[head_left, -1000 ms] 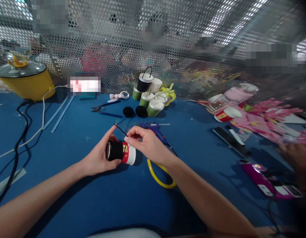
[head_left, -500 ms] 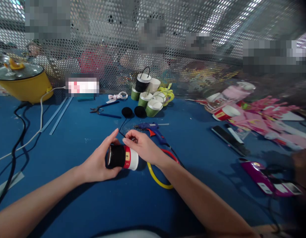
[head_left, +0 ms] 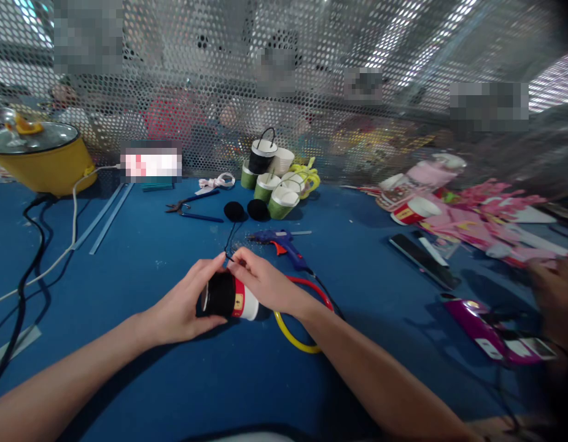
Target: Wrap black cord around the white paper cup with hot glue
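Note:
A paper cup (head_left: 221, 296), partly wrapped in black cord with a red band and white rim showing, lies on its side just above the blue table. My left hand (head_left: 185, 301) is curled around its base end, thumb below and fingers on top. At the cup's upper side my right hand (head_left: 260, 276) pinches a thin black cord (head_left: 229, 239). That cord runs up toward two round black balls of cord (head_left: 234, 212). Beyond my right hand lies a blue glue gun (head_left: 281, 242) with a red trigger.
Pliers (head_left: 196, 205) lie at the back left, near a yellow pot (head_left: 44, 159). Several green and black wrapped cups (head_left: 282, 201) stand at the back. To the right are a phone (head_left: 422, 261), a purple device (head_left: 486, 328) and another person's hand (head_left: 553, 288).
My left fingertips have moved to the cord by my right fingers. The cup has turned slightly, and the view has shifted a little.

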Available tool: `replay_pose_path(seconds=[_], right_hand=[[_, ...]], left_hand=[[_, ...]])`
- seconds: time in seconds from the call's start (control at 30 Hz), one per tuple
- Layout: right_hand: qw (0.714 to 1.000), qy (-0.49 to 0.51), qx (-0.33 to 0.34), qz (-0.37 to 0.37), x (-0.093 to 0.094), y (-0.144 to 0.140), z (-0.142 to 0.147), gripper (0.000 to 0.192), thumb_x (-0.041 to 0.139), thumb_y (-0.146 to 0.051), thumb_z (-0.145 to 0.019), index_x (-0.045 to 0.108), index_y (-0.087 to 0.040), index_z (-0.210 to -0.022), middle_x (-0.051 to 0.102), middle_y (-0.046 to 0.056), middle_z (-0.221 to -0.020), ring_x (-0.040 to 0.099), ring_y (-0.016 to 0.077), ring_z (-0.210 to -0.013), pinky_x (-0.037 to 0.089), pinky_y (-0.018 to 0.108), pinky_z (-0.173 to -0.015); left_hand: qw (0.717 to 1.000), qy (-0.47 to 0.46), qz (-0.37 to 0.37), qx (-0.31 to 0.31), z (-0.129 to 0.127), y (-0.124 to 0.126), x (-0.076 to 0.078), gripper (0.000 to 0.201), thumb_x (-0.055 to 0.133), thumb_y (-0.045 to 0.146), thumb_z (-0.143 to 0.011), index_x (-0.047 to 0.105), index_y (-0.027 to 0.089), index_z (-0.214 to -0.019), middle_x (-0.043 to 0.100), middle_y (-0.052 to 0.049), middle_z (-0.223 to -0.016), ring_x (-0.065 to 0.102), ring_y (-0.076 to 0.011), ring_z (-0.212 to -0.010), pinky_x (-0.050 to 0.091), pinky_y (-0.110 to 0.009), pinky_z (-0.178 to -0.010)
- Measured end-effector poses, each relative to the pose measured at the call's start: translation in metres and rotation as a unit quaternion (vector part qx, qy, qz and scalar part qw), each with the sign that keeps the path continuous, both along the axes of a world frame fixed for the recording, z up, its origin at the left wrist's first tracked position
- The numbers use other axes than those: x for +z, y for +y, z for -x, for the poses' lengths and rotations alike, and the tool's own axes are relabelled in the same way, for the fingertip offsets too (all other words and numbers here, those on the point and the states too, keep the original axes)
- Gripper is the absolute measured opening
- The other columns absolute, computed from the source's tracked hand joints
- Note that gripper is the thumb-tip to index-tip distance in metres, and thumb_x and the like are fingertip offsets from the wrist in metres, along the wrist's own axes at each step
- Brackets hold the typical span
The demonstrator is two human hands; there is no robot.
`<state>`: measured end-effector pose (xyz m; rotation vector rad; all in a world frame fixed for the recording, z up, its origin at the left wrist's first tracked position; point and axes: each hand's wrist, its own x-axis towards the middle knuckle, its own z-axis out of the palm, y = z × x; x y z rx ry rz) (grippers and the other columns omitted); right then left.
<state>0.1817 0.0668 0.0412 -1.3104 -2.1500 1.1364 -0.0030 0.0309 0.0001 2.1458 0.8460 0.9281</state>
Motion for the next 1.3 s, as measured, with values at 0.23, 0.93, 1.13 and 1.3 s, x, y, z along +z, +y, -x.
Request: replay_pose_path(seconds=[0.23, 0.93, 1.13, 1.3], right_hand=[[0.997, -0.007, -0.002, -0.077, 0.002, -0.006, 0.001, 0.016, 0.035, -0.028, -0.088, 0.037, -0.020, -0.075, 0.044, -0.001, -0.073, 0.043, 0.0123, -0.068, 0.036, 0.028, -0.065], [0.996, 0.064, 0.000, -0.069, 0.004, -0.002, 0.001, 0.010, 0.047, -0.023, -0.083, 0.046, -0.019, -0.074, 0.048, 0.001, -0.079, 0.047, 0.0126, -0.076, 0.039, 0.027, -0.072], [0.998, 0.061, -0.003, -0.023, 0.003, -0.001, 0.001, 0.011, 0.046, -0.026, -0.083, 0.047, -0.018, -0.076, 0.048, -0.001, -0.074, 0.045, 0.0118, -0.070, 0.037, 0.027, -0.068], [0.998, 0.052, -0.001, -0.018, 0.002, -0.001, 0.000, 0.016, 0.041, -0.030, -0.086, 0.044, -0.018, -0.075, 0.044, -0.003, -0.070, 0.042, 0.0109, -0.066, 0.035, 0.026, -0.063]], left_hand=[[0.975, -0.051, 0.211, 0.036, -0.001, 0.001, 0.002, 0.076, 0.058, 0.043, -0.078, 0.016, 0.022, -0.138, 0.048, -0.011, -0.112, 0.054, -0.0258, -0.100, 0.046, -0.044, -0.086], [0.988, -0.020, 0.145, 0.039, -0.003, 0.001, 0.005, 0.046, 0.056, 0.035, -0.079, 0.042, 0.021, -0.121, 0.053, -0.007, -0.102, 0.055, -0.0220, -0.091, 0.048, -0.038, -0.079], [0.996, 0.015, 0.073, 0.042, -0.002, 0.001, 0.004, 0.058, 0.058, 0.033, -0.079, 0.033, 0.023, -0.129, 0.049, -0.009, -0.110, 0.050, -0.0240, -0.100, 0.044, -0.041, -0.087], [0.998, 0.017, 0.051, 0.035, -0.002, 0.000, 0.006, 0.062, 0.059, 0.031, -0.079, 0.027, 0.025, -0.133, 0.047, -0.009, -0.114, 0.048, -0.0242, -0.103, 0.042, -0.042, -0.089]])
